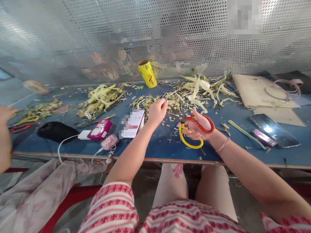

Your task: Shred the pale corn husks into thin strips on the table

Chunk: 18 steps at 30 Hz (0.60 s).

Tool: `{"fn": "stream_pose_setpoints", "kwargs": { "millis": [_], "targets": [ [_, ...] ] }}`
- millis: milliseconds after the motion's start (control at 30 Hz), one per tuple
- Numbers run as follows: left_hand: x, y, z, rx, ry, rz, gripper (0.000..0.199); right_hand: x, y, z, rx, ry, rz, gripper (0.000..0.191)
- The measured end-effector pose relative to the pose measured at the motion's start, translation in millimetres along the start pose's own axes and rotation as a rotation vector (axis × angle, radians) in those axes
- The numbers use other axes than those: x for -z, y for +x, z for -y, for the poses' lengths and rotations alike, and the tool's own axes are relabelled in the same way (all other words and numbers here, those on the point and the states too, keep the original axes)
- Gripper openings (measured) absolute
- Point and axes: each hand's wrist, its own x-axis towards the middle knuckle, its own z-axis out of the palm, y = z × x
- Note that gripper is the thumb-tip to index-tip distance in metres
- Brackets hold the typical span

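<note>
My right hand [198, 127] grips a pair of scissors [189, 118] with one red and one yellow handle loop. Their blades point left, toward my left hand [156, 113]. That hand is closed in a pinch above the table, just left of the blade tips. What lies between its fingertips is too small to name. Beneath and behind both hands lie small cut bits of pale green plant scraps [145, 105]. Longer dry leaf strips [198, 85] form a pile farther back.
On the blue table [155, 152] stands a yellow cardboard tube [148, 76]. A lit phone [133, 124], a magenta device [99, 130] and a black pouch [57, 131] lie left. Another phone [274, 129] and brown cardboard [257, 90] lie right. A co-worker's arm [5, 139] shows far left.
</note>
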Motion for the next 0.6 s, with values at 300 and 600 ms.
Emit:
{"fn": "stream_pose_setpoints", "kwargs": {
  "millis": [300, 600],
  "targets": [
    [-0.3, -3.6, -9.5, -0.125, -0.022, 0.053, 0.041, -2.7, -2.5, 4.6, 0.019, 0.007, -0.011, 0.066],
    [-1.5, -5.1, -11.1, -0.172, -0.025, 0.069, 0.042, 2.1, -5.4, 4.5, 0.019, -0.019, -0.061, 0.061]
  ]
}}
